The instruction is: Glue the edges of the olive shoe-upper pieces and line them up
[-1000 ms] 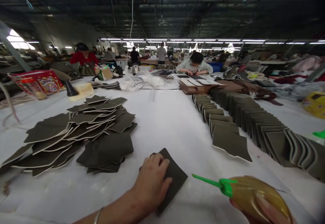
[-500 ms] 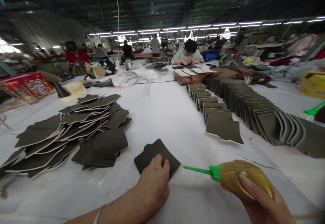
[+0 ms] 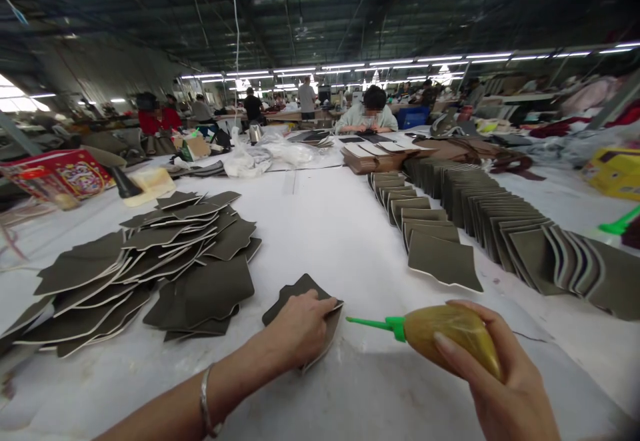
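My left hand (image 3: 303,324) grips a dark olive leather-like piece (image 3: 285,294) on the white table. Its index finger lies along the right corner, and that side of the piece is bent up; the thumb is hidden. My right hand (image 3: 505,354) is wrapped round a glue bottle (image 3: 445,334) filled with something amber. The bottle's thin green nozzle (image 3: 370,322) points left, its tip just short of the piece's right corner. To the left lies a loose pile of similar pieces (image 3: 200,291), with pale edges.
Rows of similar pieces (image 3: 443,258) stand overlapped along the right. Brown stacked panels (image 3: 373,161) and clear plastic bags (image 3: 280,151) are farther back. A black-handled tool (image 3: 125,184) rests at left, a yellow box (image 3: 615,171) at right. A co-worker (image 3: 367,116) sits across the table (image 3: 320,228).
My left hand has shifted its hold, its index finger now reaching out to the piece's right corner, which has bent up. My right hand has brought the glue bottle left, closer to the piece.
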Action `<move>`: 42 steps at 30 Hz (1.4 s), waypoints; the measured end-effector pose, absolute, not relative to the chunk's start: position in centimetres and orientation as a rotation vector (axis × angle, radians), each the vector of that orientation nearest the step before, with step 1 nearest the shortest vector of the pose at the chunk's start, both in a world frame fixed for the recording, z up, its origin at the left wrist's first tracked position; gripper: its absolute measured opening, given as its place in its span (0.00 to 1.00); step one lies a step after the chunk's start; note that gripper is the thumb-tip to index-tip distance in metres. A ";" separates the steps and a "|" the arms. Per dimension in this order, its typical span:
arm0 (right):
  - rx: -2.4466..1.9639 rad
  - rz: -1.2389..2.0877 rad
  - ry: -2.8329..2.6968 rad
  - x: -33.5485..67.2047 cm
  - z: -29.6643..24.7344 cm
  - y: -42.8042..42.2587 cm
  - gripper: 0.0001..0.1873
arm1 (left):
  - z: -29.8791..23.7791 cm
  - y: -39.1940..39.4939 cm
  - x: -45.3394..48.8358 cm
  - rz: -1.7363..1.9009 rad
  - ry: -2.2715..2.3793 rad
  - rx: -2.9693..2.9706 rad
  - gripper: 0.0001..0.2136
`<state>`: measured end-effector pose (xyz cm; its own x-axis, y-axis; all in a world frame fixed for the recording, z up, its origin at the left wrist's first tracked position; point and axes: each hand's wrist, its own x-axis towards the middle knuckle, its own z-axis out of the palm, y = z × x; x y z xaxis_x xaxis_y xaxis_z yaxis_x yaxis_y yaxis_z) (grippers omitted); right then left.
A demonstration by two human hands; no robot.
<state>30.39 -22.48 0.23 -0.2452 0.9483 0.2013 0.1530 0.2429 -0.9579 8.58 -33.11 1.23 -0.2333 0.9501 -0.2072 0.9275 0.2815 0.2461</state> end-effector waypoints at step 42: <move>-1.204 1.004 -2.065 27.4 0.0 -22.4 0.27 | 0.2 -33.2 8.3 0.194 2.285 1.674 0.21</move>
<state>27.41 -22.39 -0.01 -0.4539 0.8873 0.0823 0.4833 0.3227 -0.8138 8.34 -33.15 0.16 -0.2752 0.9478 -0.1607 0.9072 0.3114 0.2829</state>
